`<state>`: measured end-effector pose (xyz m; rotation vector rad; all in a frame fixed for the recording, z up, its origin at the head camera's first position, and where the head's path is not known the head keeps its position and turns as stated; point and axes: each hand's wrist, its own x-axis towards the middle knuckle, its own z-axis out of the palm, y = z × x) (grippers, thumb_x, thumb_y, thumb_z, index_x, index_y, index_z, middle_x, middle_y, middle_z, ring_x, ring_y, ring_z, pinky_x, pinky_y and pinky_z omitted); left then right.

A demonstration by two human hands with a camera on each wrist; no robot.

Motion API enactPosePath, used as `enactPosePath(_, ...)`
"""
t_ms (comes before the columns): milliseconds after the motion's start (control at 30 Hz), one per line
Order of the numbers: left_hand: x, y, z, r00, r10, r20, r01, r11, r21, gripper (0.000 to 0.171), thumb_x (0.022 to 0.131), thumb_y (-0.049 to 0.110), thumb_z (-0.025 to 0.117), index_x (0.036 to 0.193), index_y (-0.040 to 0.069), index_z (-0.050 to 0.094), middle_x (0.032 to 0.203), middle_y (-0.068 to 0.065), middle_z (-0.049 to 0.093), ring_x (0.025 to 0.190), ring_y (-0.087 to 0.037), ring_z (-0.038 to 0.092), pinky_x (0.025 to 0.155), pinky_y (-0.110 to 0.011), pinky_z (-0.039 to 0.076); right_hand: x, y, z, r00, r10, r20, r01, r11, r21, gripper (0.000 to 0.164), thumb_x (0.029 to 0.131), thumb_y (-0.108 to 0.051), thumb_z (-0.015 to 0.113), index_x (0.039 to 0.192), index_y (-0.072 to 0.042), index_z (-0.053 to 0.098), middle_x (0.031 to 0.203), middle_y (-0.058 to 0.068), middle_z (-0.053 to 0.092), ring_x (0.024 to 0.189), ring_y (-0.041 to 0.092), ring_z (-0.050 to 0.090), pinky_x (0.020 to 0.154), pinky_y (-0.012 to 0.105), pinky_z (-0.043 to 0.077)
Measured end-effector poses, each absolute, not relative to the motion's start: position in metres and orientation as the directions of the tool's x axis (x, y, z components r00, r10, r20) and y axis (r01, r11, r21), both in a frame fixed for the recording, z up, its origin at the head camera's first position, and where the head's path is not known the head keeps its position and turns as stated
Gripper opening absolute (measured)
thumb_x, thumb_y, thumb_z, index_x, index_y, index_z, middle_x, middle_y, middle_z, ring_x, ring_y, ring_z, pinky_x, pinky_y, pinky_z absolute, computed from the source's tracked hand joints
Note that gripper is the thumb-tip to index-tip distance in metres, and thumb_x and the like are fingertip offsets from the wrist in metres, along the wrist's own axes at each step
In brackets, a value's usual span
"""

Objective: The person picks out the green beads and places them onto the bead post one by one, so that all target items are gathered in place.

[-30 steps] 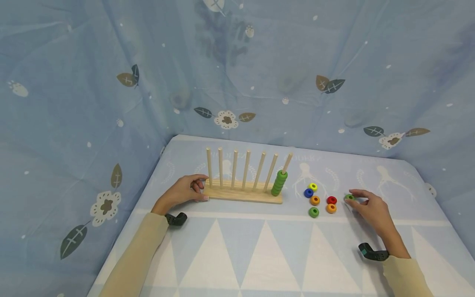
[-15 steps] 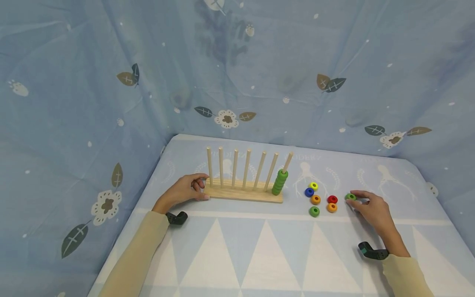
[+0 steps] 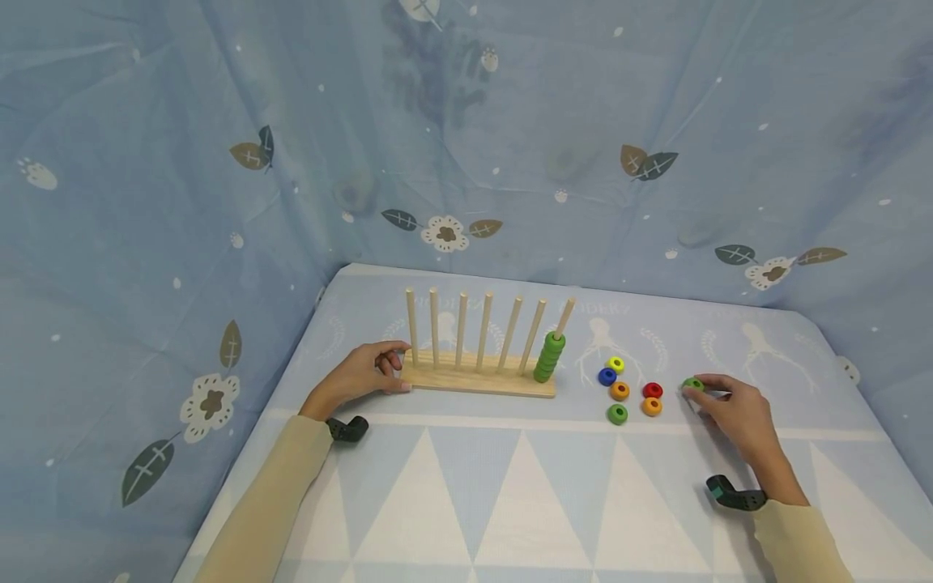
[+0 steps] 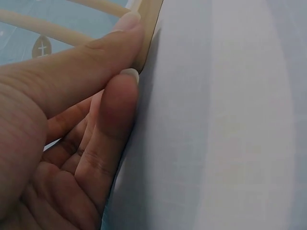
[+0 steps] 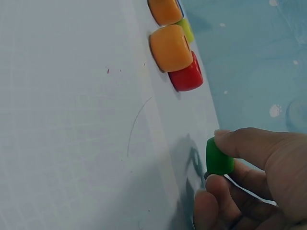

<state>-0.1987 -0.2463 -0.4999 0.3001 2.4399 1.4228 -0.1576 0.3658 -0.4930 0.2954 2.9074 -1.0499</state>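
A wooden peg rack (image 3: 477,380) with a row of upright pegs stands on the table. Several green beads (image 3: 547,365) are stacked on its rightmost peg; the other pegs are bare. My left hand (image 3: 360,374) grips the left end of the base, thumb in front and fingers behind. In the left wrist view the thumb (image 4: 96,62) lies along the wooden edge. Out to the right, my right hand (image 3: 742,411) pinches a single green bead (image 5: 218,160) between thumb and fingers, close over the tabletop.
Between rack and right hand lie loose beads: yellow (image 3: 615,372), blue (image 3: 607,382), orange (image 3: 619,397), green (image 3: 618,421), red (image 3: 653,395) and a second orange bead (image 3: 652,412). A blue patterned cloth (image 3: 510,146) hangs behind the table (image 3: 554,502).
My right hand has shifted slightly to the right with the green bead between its fingers. The left hand and the rack stay in place.
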Motion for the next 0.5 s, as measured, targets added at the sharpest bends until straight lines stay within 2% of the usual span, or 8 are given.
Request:
enactPosePath(133, -0.1995, -0.2457, -0.4997, -0.933, 0.322, -0.158, 0.024, 0.496, 0.868, 0.074, 0.078, 0.017, 0.093, 0.143, 0.006, 0.058, 0.103, -0.009, 0.060, 0.083, -0.023, 0.057, 0.076, -0.030, 0.050, -0.1567, 0.3666, -0.4899, -0.980, 0.172, -0.101, 0.196, 0.742, -0.641, 0.061, 0.101, -0.043, 0.067, 0.139, 0.003, 0.058, 0.115, 0.025, 0.065, 0.071, 0.019, 0.061, 0.053, 0.028, 0.050)
enactPosePath(333, -0.1992, -0.2459, -0.5008, -0.934, 0.317, -0.166, 0.018, 0.504, 0.863, 0.075, 0.078, 0.019, 0.093, 0.143, 0.006, 0.057, 0.103, -0.009, 0.060, 0.083, -0.023, 0.057, 0.077, -0.030, 0.050, -0.1575, 0.3655, -0.4855, -0.979, 0.187, -0.084, 0.197, 0.735, -0.648, 0.061, 0.099, -0.045, 0.068, 0.137, 0.002, 0.059, 0.099, 0.019, 0.068, 0.071, 0.020, 0.062, 0.053, 0.029, 0.051)
enactPosePath(500, -0.1990, -0.2456, -0.5014, -0.936, 0.310, -0.164, 0.018, 0.509, 0.860, 0.076, 0.077, 0.021, 0.094, 0.142, 0.007, 0.058, 0.103, -0.009, 0.061, 0.082, -0.023, 0.057, 0.078, -0.032, 0.050, -0.1577, 0.3639, -0.4829, -0.980, 0.191, -0.059, 0.184, 0.749, -0.637, 0.063, 0.099, -0.048, 0.068, 0.138, 0.001, 0.060, 0.099, 0.017, 0.067, 0.070, 0.022, 0.061, 0.053, 0.029, 0.050)
